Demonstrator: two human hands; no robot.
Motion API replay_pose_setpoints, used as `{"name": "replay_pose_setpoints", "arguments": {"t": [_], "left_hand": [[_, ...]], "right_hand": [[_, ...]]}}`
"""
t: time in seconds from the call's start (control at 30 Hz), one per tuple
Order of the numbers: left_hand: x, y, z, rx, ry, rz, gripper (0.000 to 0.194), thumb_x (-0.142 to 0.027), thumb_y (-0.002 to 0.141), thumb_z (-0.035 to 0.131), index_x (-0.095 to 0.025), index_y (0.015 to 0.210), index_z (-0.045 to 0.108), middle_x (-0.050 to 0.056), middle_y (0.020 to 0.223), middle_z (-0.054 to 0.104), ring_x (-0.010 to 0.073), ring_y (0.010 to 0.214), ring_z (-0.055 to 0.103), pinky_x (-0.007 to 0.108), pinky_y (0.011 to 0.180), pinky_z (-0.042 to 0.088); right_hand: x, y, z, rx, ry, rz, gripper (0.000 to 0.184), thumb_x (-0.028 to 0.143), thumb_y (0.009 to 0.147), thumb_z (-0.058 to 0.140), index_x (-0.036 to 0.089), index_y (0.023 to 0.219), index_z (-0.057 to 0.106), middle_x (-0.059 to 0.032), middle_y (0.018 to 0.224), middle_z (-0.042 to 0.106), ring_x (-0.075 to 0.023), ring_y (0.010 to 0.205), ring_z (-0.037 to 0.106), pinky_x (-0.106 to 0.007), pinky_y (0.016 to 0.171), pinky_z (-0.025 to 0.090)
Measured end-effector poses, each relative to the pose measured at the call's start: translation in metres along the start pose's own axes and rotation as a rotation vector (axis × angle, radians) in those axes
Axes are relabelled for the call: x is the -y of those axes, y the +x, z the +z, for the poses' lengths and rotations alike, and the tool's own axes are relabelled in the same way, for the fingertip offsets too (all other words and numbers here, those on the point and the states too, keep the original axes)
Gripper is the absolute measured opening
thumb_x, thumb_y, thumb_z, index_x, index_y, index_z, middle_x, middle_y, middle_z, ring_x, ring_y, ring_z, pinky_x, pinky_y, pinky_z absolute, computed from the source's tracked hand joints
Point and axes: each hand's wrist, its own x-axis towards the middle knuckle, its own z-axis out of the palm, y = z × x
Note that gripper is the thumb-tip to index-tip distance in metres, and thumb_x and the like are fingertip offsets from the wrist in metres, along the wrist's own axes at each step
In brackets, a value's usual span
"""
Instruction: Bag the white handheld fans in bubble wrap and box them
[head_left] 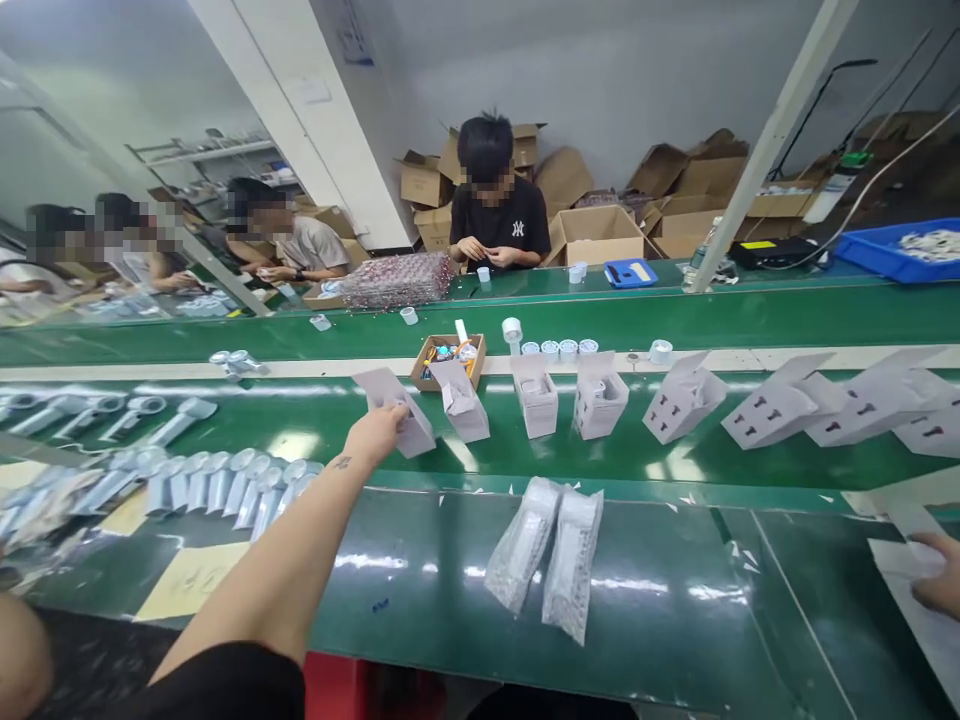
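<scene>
My left arm reaches forward across the bench. My left hand [381, 432] is closed on the upper edge of a white carton [412, 432], whose flap stands up over the green belt. Right beside it stands another open white carton [466, 412]. On the bench in front of me lie two bubble-wrapped packages [574, 560], side by side. My right hand is outside the picture. At the right edge a hand, which seems to be a co-worker's, touches white card [907, 590].
Open white cartons [682, 405] line the belt rightward. Pale blue handled parts [225, 485] lie left, near yellow paper [191, 580]. A small brown box [480, 372] of mixed items sits behind my hand. A co-worker [499, 220] sits opposite; a slanted post [772, 150] rises at right.
</scene>
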Motion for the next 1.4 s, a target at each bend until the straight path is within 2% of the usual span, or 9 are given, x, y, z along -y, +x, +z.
{"name": "replay_pose_setpoints", "arguments": {"t": [0.17,0.3,0.43,0.57,0.7,0.83,0.93,1.17,1.4], "left_hand": [[-0.006,0.021,0.027,-0.073,-0.047,-0.011,0.028,-0.017,0.087,0.04,-0.016,0.109,0.058,0.017,0.117,0.06,0.0307,0.116,0.053,0.041,0.095,0.042],[-0.084,-0.047,0.066,-0.15,-0.412,-0.035,0.046,-0.035,0.089,0.043,-0.01,0.127,0.046,0.023,0.134,0.048,0.0353,0.13,0.039,0.048,0.105,0.034],[-0.18,-0.133,0.125,0.142,-0.629,0.002,0.054,-0.044,0.068,0.064,-0.014,0.112,0.057,0.02,0.108,0.062,0.0396,0.105,0.058,0.05,0.087,0.047],[-0.199,-0.159,0.144,0.133,-0.676,-0.016,0.036,-0.032,0.079,0.047,-0.013,0.108,0.057,0.019,0.103,0.061,0.0353,0.105,0.057,0.048,0.091,0.045],[-0.163,-0.158,0.088,0.067,-0.848,0.007,0.048,-0.04,0.084,0.046,-0.013,0.124,0.042,0.015,0.117,0.056,0.0272,0.108,0.057,0.04,0.093,0.047],[-0.161,-0.173,0.002,0.143,-0.922,0.341,0.039,-0.044,0.088,0.048,-0.022,0.121,0.047,0.006,0.107,0.06,0.0198,0.093,0.06,0.032,0.082,0.049],[-0.198,-0.181,-0.04,0.15,-0.714,0.536,0.032,-0.04,0.09,0.046,-0.024,0.115,0.057,0.005,0.095,0.06,0.0187,0.085,0.061,0.031,0.077,0.049],[-0.3,-0.167,-0.091,0.194,0.09,0.56,0.03,-0.025,0.085,0.046,-0.021,0.107,0.066,0.012,0.093,0.057,0.0267,0.077,0.064,0.038,0.066,0.05],[-0.354,-0.139,-0.124,0.403,0.27,0.947,0.025,-0.015,0.076,0.058,-0.022,0.097,0.07,0.009,0.096,0.059,0.0245,0.081,0.063,0.035,0.07,0.05]], "right_hand": [[0.095,-0.084,-0.015,0.084,-0.09,-0.022,0.043,0.042,0.053,0.067,0.031,0.094,0.058,-0.0127,0.068,0.054,-0.0399,0.085,0.061,-0.055,0.077,0.041],[0.167,-0.168,0.018,0.101,0.284,-0.128,0.063,0.049,0.064,0.073,0.025,0.116,0.046,-0.019,0.12,0.051,-0.032,0.095,0.062,-0.047,0.08,0.053],[0.192,-0.213,0.073,0.165,0.399,-0.367,0.061,0.049,0.07,0.072,0.024,0.116,0.041,-0.0132,0.125,0.047,-0.0299,0.11,0.056,-0.047,0.089,0.053],[0.187,-0.213,0.094,0.243,0.386,-0.557,0.053,0.04,0.077,0.068,0.027,0.12,0.039,-0.0116,0.134,0.039,-0.0297,0.126,0.044,-0.049,0.099,0.047],[0.191,-0.205,0.081,0.416,0.33,-0.628,0.052,0.032,0.08,0.065,0.029,0.124,0.037,-0.0114,0.14,0.036,-0.0286,0.128,0.045,-0.051,0.103,0.043],[0.202,-0.197,0.074,0.522,0.338,-0.746,0.061,0.025,0.078,0.067,0.029,0.129,0.034,-0.0106,0.141,0.039,-0.0262,0.131,0.042,-0.048,0.107,0.039],[0.204,-0.189,0.074,0.535,0.363,-0.818,0.064,0.023,0.074,0.07,0.027,0.127,0.036,-0.0111,0.138,0.042,-0.0261,0.132,0.041,-0.046,0.107,0.039],[0.204,-0.17,0.073,0.615,0.36,-0.858,0.066,0.019,0.069,0.072,0.026,0.123,0.034,-0.0127,0.135,0.045,-0.0258,0.116,0.055,-0.045,0.096,0.046],[0.189,-0.145,0.068,0.777,0.482,-0.861,0.067,0.018,0.067,0.073,0.026,0.124,0.04,-0.0083,0.131,0.05,-0.0244,0.115,0.055,-0.044,0.097,0.046]]}}
